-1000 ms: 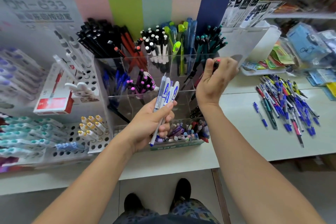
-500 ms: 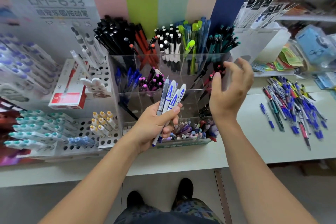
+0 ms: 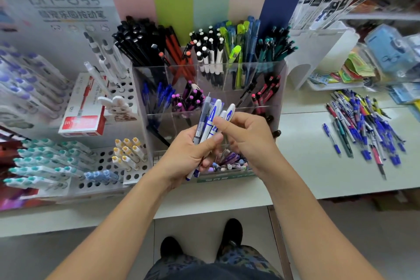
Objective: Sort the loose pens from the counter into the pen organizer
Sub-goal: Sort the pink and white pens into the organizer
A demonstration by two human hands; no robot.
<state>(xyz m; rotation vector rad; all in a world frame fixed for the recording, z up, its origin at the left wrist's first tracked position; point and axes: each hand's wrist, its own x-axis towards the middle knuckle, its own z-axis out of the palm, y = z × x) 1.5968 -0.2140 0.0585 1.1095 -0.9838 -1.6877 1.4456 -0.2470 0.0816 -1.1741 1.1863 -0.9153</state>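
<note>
Pale shop counter carries a clear acrylic tiered pen organizer at centre, its compartments holding black, red, white, green, blue and pink pens, and a loose heap of mostly blue-and-white pens lies well apart to its right. Left hand grips a bundle of white-and-blue pens upright in front of the organizer. Right hand pinches the top of one pen in that bundle, fingers curled.

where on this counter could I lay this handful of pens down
Free: bare counter between the clear pen organizer and the loose pen pile, plus the front strip below that pile. Crowded: left of the organizer, with pegboard pen displays.
</note>
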